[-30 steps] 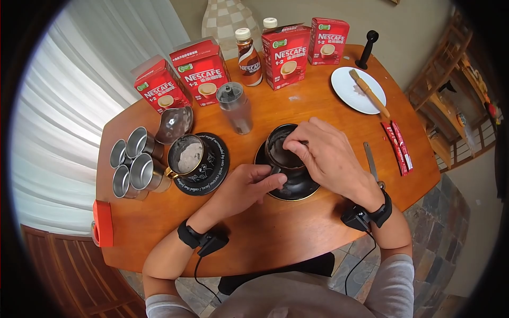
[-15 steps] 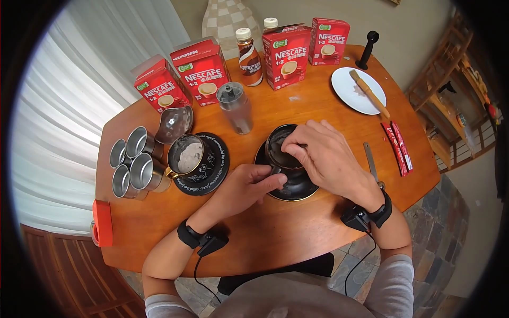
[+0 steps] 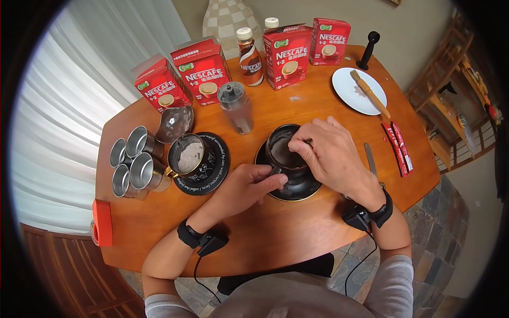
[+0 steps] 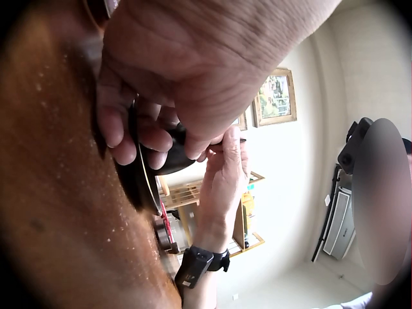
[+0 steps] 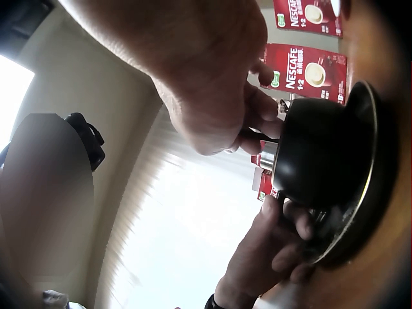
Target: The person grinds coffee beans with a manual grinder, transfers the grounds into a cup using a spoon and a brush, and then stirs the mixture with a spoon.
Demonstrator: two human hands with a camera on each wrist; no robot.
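Observation:
A black cup (image 5: 315, 151) stands on a black saucer with a gold rim (image 3: 297, 192) near the middle of the table. My left hand (image 3: 247, 186) pinches the cup's handle (image 3: 276, 170) between thumb and fingers, its lower fingers at the saucer's edge. Over the cup's right rim, my right hand (image 3: 331, 159) has its fingertips together, pinching a thin dark handle (image 5: 261, 136) that reaches down into the cup; its lower end is hidden. Greyish contents show inside. To the left, a second black cup (image 3: 186, 155) with pale powder sits on a round black coaster (image 3: 218, 169).
Several metal cups (image 3: 142, 172) and a dark bowl (image 3: 175, 125) stand at left. A clear grinder-like canister (image 3: 235, 108) is behind the cups, before red Nescafe boxes (image 3: 288, 58). At right lie a white plate (image 3: 344, 85) with a brush (image 3: 369, 93), red sachets (image 3: 397, 148) and a metal utensil (image 3: 370, 161).
My right hand has shifted slightly right over the rim, uncovering more of the cup's inside. The left hand keeps its place at the handle.

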